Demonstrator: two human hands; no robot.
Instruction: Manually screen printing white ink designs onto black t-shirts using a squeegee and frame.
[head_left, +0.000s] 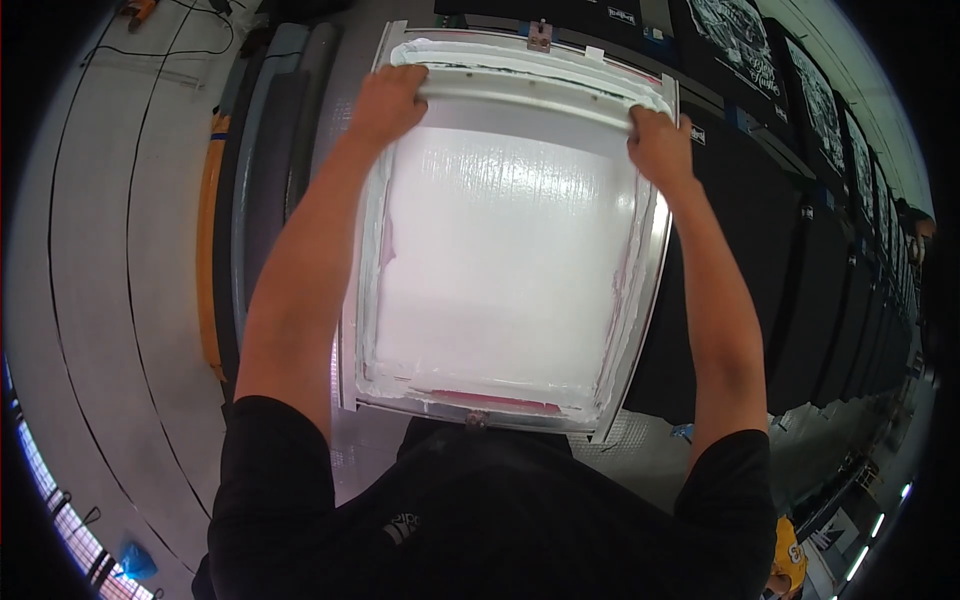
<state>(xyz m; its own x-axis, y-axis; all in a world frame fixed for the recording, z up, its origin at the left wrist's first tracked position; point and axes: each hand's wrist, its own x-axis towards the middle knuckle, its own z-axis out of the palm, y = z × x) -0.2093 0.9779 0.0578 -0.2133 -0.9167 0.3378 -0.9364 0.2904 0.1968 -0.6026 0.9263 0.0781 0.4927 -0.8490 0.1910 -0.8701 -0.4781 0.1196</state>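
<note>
Before me lies a screen-printing frame with metal edges, its mesh coated in white ink. Across its far end runs a long pale squeegee. My left hand is closed around the squeegee's left end, and my right hand grips its right end. Both arms are stretched forward over the frame. Thick white ink is piled along the far edge beyond the squeegee. The squeegee's lower edge and my fingertips are partly hidden.
A metal clamp sits at the frame's far edge, another fitting at its near edge. Black shirts on boards line the right side, several printed in white. Long grey rolls lie to the left. A person in yellow is at lower right.
</note>
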